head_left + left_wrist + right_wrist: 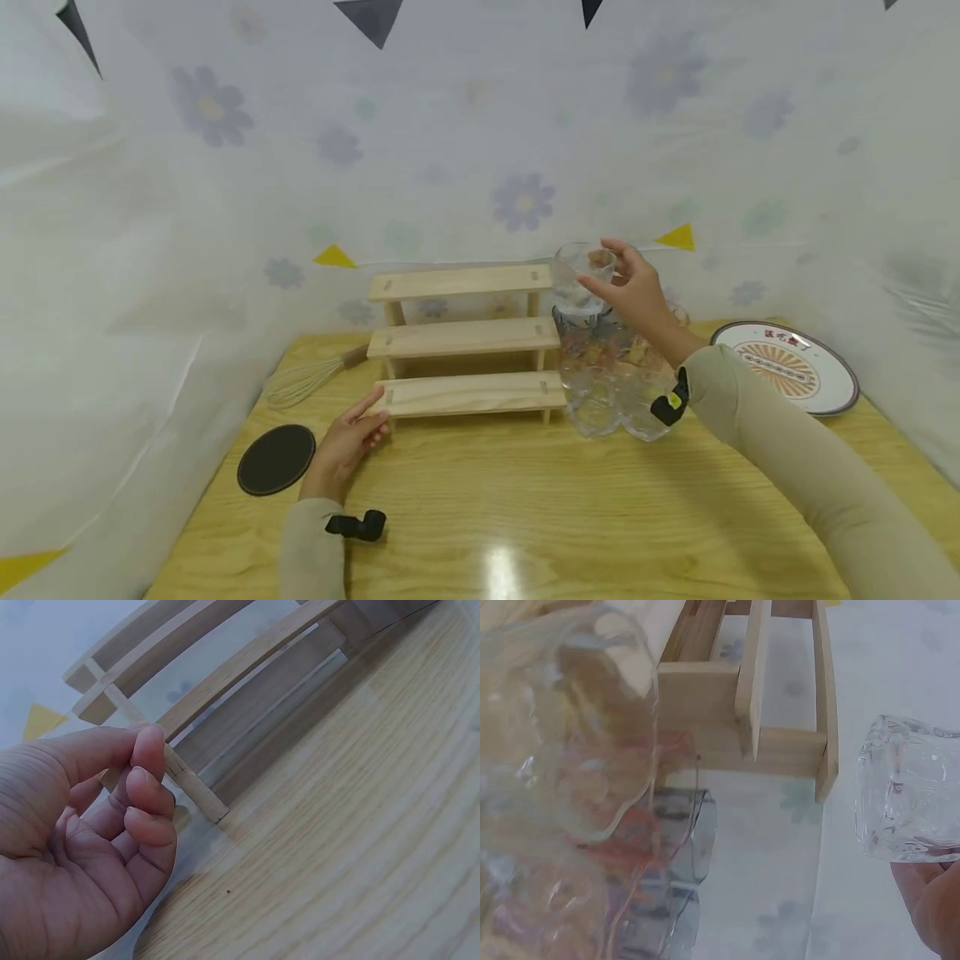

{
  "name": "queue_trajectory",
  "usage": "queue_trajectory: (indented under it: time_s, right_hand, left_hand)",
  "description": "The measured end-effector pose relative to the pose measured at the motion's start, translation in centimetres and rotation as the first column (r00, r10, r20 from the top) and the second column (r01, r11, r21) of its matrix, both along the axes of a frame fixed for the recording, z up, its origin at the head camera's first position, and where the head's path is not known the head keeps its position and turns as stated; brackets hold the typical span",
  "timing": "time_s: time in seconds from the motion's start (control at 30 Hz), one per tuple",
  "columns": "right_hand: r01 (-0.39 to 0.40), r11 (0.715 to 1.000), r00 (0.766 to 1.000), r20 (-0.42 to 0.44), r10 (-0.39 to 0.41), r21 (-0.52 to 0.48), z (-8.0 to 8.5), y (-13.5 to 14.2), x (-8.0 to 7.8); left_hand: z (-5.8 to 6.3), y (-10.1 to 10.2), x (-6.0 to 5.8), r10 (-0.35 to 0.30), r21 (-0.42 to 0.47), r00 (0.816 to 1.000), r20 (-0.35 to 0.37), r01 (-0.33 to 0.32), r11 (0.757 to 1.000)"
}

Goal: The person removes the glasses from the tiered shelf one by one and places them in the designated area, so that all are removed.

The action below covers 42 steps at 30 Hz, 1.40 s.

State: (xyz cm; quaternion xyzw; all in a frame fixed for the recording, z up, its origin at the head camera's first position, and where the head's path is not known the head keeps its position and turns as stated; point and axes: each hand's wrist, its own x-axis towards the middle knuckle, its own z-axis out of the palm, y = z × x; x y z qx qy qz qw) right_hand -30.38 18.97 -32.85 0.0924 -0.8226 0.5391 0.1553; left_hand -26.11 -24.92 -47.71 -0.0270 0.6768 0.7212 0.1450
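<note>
A three-step wooden rack [472,393] stands toward the back of the table. My left hand [339,450] pinches the left end of its lowest step, thumb and index finger at the corner in the left wrist view, the other fingers curled in. My right hand [643,296] holds a clear glass [576,279] up beside the rack's top step, thumb on one side and fingers on the other. Below that hand, several glasses [592,408] stand close together along the rack's right side; some look reddish or grey in the right wrist view.
A white plate [838,379] with a printed pattern lies at the right. On the left are a whisk [303,382] with a wooden handle and a round black mat [276,460]. Flower-printed sheeting [450,192] hangs behind the wooden table [480,500].
</note>
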Motion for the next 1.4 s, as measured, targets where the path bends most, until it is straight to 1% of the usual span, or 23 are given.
queue_trajectory:
  time_s: [0.13,0.23,0.37,0.6,0.73,0.83,1.0,1.13,1.4]
  right_hand:
    - [0.023,1.0,1.0,-0.006,-0.023,0.015,-0.4,1.6,1.3]
    - [0.054,0.998,0.999,-0.011,-0.053,0.029,-1.0,2.9,2.3]
    - [0.097,0.993,0.995,0.01,-0.098,0.062,-1.7,4.7,3.8]
    - [0.158,0.982,0.986,0.041,-0.163,0.104,-2.8,7.9,6.8]
    - [0.183,0.975,0.982,0.015,-0.186,0.122,-3.5,9.2,8.6]
    - [0.196,0.974,0.981,-0.016,-0.195,0.109,-4.0,10.1,9.9]
    - [0.236,0.969,0.972,-0.001,-0.237,0.079,-5.7,11.6,11.9]
    - [0.267,0.963,0.963,0.013,-0.268,0.042,-7.4,12.4,13.0]
    - [0.326,0.945,0.939,0.119,-0.322,-0.016,-10.1,13.0,14.5]
  left_hand:
    - [0.0,-0.5,0.0,0.019,-0.006,1.0,0.011,-0.019,1.0]
    - [0.0,-0.7,0.2,0.01,-0.02,1.0,0.011,-0.01,1.0]
    - [0.1,-0.7,0.2,0.003,-0.022,1.0,0.01,-0.002,1.0]
    - [0.1,-0.7,0.0,0.004,-0.021,1.0,0.012,-0.004,1.0]
    - [0.1,-1.0,0.0,-0.005,-0.02,1.0,0.01,0.006,1.0]
    - [0.1,-1.2,-0.1,-0.016,-0.021,1.0,0.008,0.016,1.0]
    - [0.1,-1.2,-0.2,-0.009,-0.023,1.0,0.016,0.009,1.0]
    - [0.1,-1.2,0.0,-0.011,-0.026,1.0,0.022,0.011,1.0]
    - [0.2,-1.2,-0.1,-0.024,-0.028,1.0,0.017,0.025,0.999]
